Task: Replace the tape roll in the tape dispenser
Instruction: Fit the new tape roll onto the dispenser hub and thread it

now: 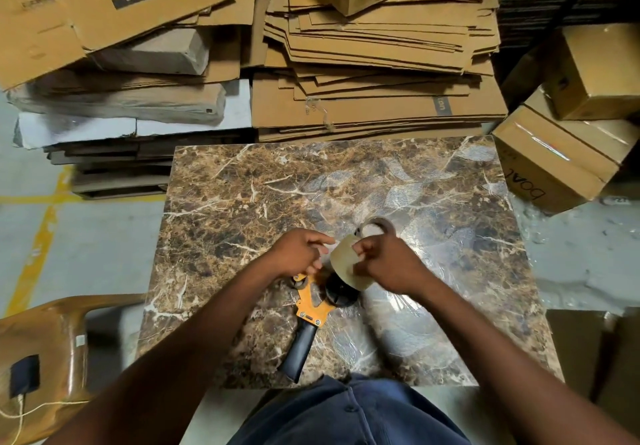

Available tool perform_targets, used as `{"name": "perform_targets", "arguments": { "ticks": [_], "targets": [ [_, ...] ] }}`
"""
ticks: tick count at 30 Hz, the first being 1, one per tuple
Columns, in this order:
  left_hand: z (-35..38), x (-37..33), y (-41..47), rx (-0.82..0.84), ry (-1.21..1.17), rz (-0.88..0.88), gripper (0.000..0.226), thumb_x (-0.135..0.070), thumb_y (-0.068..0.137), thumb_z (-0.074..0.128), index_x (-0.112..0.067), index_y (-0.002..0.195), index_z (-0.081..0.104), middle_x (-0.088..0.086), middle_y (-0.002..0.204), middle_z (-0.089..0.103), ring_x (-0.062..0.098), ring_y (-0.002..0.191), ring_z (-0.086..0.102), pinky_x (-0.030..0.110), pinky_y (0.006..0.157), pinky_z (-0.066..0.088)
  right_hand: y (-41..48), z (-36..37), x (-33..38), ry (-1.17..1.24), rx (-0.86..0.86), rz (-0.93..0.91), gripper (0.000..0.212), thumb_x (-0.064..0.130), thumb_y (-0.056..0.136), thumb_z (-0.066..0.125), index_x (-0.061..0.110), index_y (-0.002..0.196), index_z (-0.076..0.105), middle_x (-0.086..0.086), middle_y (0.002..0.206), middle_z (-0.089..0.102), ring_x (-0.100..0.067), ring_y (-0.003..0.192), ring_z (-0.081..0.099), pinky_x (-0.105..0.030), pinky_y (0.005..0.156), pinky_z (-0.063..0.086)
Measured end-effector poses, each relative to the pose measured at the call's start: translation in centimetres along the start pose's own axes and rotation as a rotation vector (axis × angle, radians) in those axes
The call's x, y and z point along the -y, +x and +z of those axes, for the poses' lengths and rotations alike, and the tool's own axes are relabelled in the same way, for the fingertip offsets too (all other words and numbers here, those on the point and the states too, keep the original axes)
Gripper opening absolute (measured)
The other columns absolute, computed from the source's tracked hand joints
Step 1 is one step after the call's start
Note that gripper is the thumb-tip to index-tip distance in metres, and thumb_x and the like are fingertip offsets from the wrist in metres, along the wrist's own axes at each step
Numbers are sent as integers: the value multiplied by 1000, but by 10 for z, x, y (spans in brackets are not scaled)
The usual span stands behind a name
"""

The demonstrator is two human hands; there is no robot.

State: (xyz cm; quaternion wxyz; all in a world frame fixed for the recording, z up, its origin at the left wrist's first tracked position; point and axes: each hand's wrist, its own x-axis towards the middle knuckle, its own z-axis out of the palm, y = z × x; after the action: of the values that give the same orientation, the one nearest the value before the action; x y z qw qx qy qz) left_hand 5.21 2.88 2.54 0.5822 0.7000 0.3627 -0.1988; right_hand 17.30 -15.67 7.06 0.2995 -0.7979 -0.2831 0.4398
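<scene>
An orange tape dispenser (pixel 310 301) with a black handle (pixel 299 351) lies flat on the marble table top (pixel 242 202), its black hub (pixel 341 292) facing up. Just above the hub is a beige tape roll (pixel 343 263), tilted and held off the table. My right hand (pixel 389 266) is closed around the roll's right side. My left hand (pixel 299 252) covers the dispenser's front end, and its fingertips pinch at the roll's left rim. A brown ring that looks like a bare tape core (pixel 377 227) lies on the table just beyond my right hand.
Stacks of flattened cardboard (pixel 374 74) rise behind the table. Closed boxes (pixel 561 157) stand at the right, close to the table's corner. A brown plastic chair (pixel 45 351) is at the lower left. Wrinkled clear film (pixel 398 323) covers the right part of the table.
</scene>
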Motion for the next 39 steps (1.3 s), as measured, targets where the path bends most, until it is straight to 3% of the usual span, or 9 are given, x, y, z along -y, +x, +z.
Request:
{"name": "perform_targets", "arguments": {
  "ticks": [2,5,13,18,21,24,28,33,39],
  "targets": [
    [2,6,3,-40,-6,-20,24,-13,104,63,-11,125,74,10,91,78,17,57,66,35,61,57,-10,24,-2,-414,-139,-155,12,18,77,72,14,72,61,-7,74,65,-31,72,62,-30,55,35],
    [12,12,-3,-30,-25,-40,36,-41,100,68,-10,116,76,12,96,79,25,62,70,44,68,61,-21,65,-22,-754,-273,-312,15,27,70,76,20,83,74,-8,88,75,-29,76,69,-32,68,42],
    [35,43,-10,-5,229,52,48,-33,97,74,-31,144,63,9,138,68,20,98,73,28,79,56,-30,114,-53,-909,-131,-354,38,24,63,78,16,99,73,-1,75,72,-25,82,66,-37,73,48],
    [44,51,-13,-52,65,50,46,-35,100,70,-34,146,62,7,149,62,24,126,66,45,99,60,-27,95,-57,-424,-341,-372,18,20,83,70,19,100,64,-1,91,65,-22,86,53,-37,73,42],
    [47,57,-13,-100,-21,54,48,-38,99,71,-30,146,62,4,154,56,24,131,63,41,90,64,-26,81,-61,-187,-544,-24,20,24,85,73,18,87,54,3,87,57,-16,76,52,-34,66,40],
    [51,63,-11,-112,-96,9,51,-39,99,72,-23,147,61,10,141,68,26,97,77,45,85,66,-18,76,-78,183,-445,415,34,36,83,80,8,75,63,-5,65,69,-23,62,66,-34,62,50],
    [48,64,-7,-2,-181,-40,48,-24,105,64,-18,152,54,9,136,68,12,80,74,33,80,66,-12,81,-98,643,-234,473,39,35,90,79,-2,83,72,-20,78,77,-31,66,72,-42,69,54],
    [40,58,-2,80,-175,-88,46,-15,106,61,-18,151,54,9,134,65,35,114,71,45,96,62,-4,92,-107,654,-184,484,27,11,99,64,8,77,79,-18,85,79,-39,84,76,-60,89,59],
    [36,59,1,147,-103,-59,53,-10,107,57,-27,157,46,13,152,54,23,122,63,25,85,61,1,102,-115,626,-137,436,23,11,93,59,17,86,80,-14,89,80,-39,92,76,-61,90,58]
  ]
}}
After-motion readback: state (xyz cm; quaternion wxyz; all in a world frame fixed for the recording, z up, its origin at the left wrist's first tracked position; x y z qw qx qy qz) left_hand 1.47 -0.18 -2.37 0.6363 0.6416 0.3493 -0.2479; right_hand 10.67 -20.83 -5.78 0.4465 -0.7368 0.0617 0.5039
